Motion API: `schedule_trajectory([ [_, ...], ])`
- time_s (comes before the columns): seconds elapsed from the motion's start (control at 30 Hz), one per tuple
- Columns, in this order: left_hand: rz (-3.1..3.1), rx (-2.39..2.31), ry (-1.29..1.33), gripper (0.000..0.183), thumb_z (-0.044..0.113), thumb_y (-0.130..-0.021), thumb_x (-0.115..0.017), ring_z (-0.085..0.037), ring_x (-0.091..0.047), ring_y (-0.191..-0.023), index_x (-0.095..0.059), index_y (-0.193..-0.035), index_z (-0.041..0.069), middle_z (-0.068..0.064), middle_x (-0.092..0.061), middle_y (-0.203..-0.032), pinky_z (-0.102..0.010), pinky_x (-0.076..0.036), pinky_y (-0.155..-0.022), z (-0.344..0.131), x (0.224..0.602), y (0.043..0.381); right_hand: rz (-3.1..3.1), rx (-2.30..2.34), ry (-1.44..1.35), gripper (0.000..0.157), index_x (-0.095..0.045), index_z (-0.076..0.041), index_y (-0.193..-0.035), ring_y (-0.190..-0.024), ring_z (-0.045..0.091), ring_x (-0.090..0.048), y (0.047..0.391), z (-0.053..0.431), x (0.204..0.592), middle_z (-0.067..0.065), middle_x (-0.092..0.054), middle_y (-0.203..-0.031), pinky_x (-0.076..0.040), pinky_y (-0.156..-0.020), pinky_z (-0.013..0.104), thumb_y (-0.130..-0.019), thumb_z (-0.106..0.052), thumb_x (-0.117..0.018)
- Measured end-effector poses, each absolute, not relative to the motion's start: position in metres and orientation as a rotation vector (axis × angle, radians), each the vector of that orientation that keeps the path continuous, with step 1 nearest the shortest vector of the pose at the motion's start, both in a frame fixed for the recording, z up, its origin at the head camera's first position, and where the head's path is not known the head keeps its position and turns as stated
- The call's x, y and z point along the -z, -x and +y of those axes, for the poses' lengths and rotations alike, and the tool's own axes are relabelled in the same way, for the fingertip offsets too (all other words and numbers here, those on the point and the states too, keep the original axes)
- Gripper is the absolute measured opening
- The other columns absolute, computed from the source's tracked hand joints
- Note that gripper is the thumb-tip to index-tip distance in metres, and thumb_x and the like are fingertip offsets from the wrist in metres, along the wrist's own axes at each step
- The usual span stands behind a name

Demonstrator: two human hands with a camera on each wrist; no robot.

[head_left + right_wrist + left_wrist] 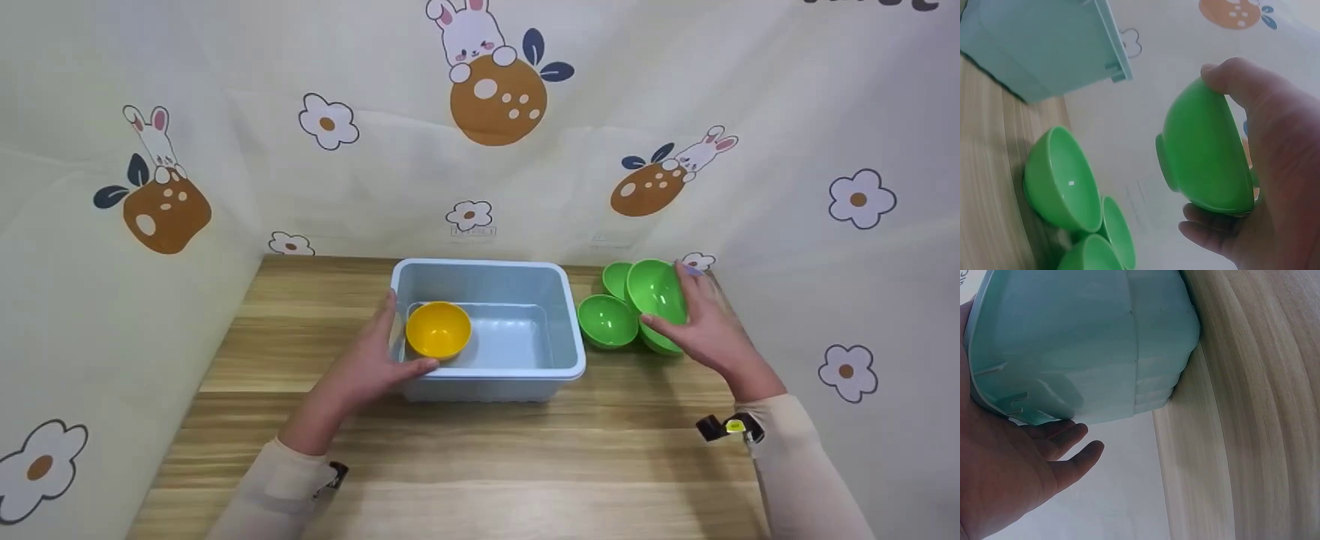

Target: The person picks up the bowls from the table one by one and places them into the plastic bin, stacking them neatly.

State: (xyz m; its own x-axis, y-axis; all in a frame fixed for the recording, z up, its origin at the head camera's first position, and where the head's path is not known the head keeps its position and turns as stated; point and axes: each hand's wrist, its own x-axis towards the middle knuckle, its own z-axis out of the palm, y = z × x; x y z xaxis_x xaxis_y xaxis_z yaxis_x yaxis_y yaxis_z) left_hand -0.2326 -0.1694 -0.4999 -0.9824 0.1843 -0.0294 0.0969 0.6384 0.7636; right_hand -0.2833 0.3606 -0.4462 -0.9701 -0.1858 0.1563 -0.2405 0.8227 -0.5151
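Admittedly, little can be read: dark lettering [870, 3] at the top edge of the cloth backdrop [375, 202] is cut off, a small boxed print [472, 232] under the middle flower is too faint, and the yellow patch [735, 426] on the black wrist mount [708, 428] is too small to make out. As for the grip, the right hand [709, 322] has a green bowl [654, 289] pinched at its edge — thumb on one side, fingers on the other, spread about as wide as the bowl — and holds it tilted, up off the wooden table [480, 465]. Below it, to the right of the tub, three more green bowls [607, 322] stand close together. The left hand [364, 367] grasps the near left corner of the pale blue tub [487, 373], thumb over the rim, fingers against the outside of the end wall — and the yellow bowl [439, 330] sits upright inside, towards that same end
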Motion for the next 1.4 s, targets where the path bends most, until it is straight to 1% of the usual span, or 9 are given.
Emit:
schedule_trajectory([
  [0.17, 2.734, -1.274, -0.213, 0.149, 0.085, -0.076, -0.084, -0.044, -0.016, -0.168, 0.005, -0.179, 0.023, -0.01, -0.001, -0.186, -0.069, -0.024, -0.129, -0.169, 0.499, 0.232, -2.906, -0.992, -0.413, 0.117, -0.007, -0.006, -0.178, -0.156, 0.056, -0.032, 0.285, 0.341, 0.438, 0.033, -0.023, -0.171, -0.031, -0.123, 0.078, -0.098, -0.047, -0.082],
  [0.3, 2.73, -1.269, -0.201, 0.149, 0.086, -0.075, -0.083, -0.044, -0.016, -0.168, 0.006, -0.179, 0.026, -0.009, -0.001, -0.186, -0.07, -0.025, -0.128, -0.169, 0.499, 0.232, -2.904, -0.988, -0.466, 0.117, -0.01, -0.006, -0.178, -0.154, 0.054, -0.037, 0.287, 0.327, 0.434, 0.031, -0.028, -0.169, -0.033, -0.123, 0.076, -0.096, -0.047, -0.083],
  [0.43, 2.74, -1.261, -0.208, 0.148, 0.086, -0.076, -0.082, -0.045, -0.017, -0.168, 0.006, -0.179, 0.026, -0.01, -0.002, -0.186, -0.07, -0.026, -0.128, -0.17, 0.5, 0.232, -2.904, -0.975, -0.533, 0.117, -0.013, -0.007, -0.178, -0.15, 0.051, -0.043, 0.289, 0.311, 0.429, 0.029, -0.033, -0.167, -0.036, -0.123, 0.073, -0.095, -0.045, -0.085],
  [0.53, 2.749, -1.259, -0.211, 0.148, 0.087, -0.076, -0.081, -0.044, -0.017, -0.168, 0.005, -0.179, 0.025, -0.01, -0.003, -0.186, -0.07, -0.026, -0.128, -0.17, 0.5, 0.232, -2.913, -0.977, -0.584, 0.116, -0.015, -0.009, -0.178, -0.145, 0.047, -0.047, 0.291, 0.298, 0.425, 0.026, -0.036, -0.164, -0.041, -0.12, 0.07, -0.094, -0.048, -0.085],
  [0.7, 2.748, -1.271, -0.21, 0.149, 0.087, -0.075, -0.082, -0.043, -0.016, -0.168, 0.004, -0.179, 0.024, -0.009, -0.003, -0.186, -0.069, -0.026, -0.128, -0.17, 0.5, 0.233, -2.937, -0.955, -0.665, 0.117, -0.015, -0.014, -0.179, -0.141, 0.042, -0.05, 0.293, 0.279, 0.418, 0.02, -0.039, -0.164, -0.046, -0.117, 0.068, -0.093, -0.053, -0.085],
  [0.9, 2.749, -1.28, -0.235, 0.149, 0.085, -0.077, -0.083, -0.042, -0.019, -0.168, 0.003, -0.179, 0.02, -0.014, -0.007, -0.185, -0.067, -0.026, -0.129, -0.17, 0.501, 0.234, -2.941, -0.917, -0.772, 0.12, -0.015, -0.014, -0.179, -0.135, 0.038, -0.053, 0.295, 0.259, 0.412, 0.017, -0.04, -0.161, -0.049, -0.114, 0.061, -0.092, -0.058, -0.085],
  [1.13, 2.753, -1.264, -0.235, 0.149, 0.085, -0.077, -0.082, -0.043, -0.018, -0.168, 0.003, -0.179, 0.018, -0.014, -0.006, -0.185, -0.068, -0.025, -0.129, -0.17, 0.501, 0.233, -2.982, -0.862, -0.882, 0.123, -0.014, -0.019, -0.18, -0.133, 0.037, -0.056, 0.298, 0.237, 0.404, 0.015, -0.039, -0.16, -0.051, -0.114, 0.061, -0.089, -0.065, -0.084],
  [1.33, 2.742, -1.272, -0.222, 0.148, 0.086, -0.076, -0.082, -0.042, -0.017, -0.168, 0.003, -0.179, 0.022, -0.011, -0.005, -0.186, -0.068, -0.025, -0.129, -0.169, 0.5, 0.233, -2.973, -0.804, -0.987, 0.125, -0.017, -0.012, -0.179, -0.122, 0.035, -0.061, 0.304, 0.22, 0.399, 0.017, -0.044, -0.154, -0.057, -0.106, 0.056, -0.088, -0.064, -0.084],
  [1.4, 2.739, -1.272, -0.215, 0.148, 0.087, -0.076, -0.081, -0.042, -0.017, -0.169, 0.003, -0.179, 0.023, -0.011, -0.005, -0.186, -0.068, -0.026, -0.129, -0.168, 0.5, 0.233, -2.975, -0.789, -1.009, 0.124, -0.017, -0.012, -0.179, -0.121, 0.034, -0.061, 0.307, 0.215, 0.399, 0.017, -0.045, -0.154, -0.058, -0.105, 0.054, -0.088, -0.064, -0.084],
])
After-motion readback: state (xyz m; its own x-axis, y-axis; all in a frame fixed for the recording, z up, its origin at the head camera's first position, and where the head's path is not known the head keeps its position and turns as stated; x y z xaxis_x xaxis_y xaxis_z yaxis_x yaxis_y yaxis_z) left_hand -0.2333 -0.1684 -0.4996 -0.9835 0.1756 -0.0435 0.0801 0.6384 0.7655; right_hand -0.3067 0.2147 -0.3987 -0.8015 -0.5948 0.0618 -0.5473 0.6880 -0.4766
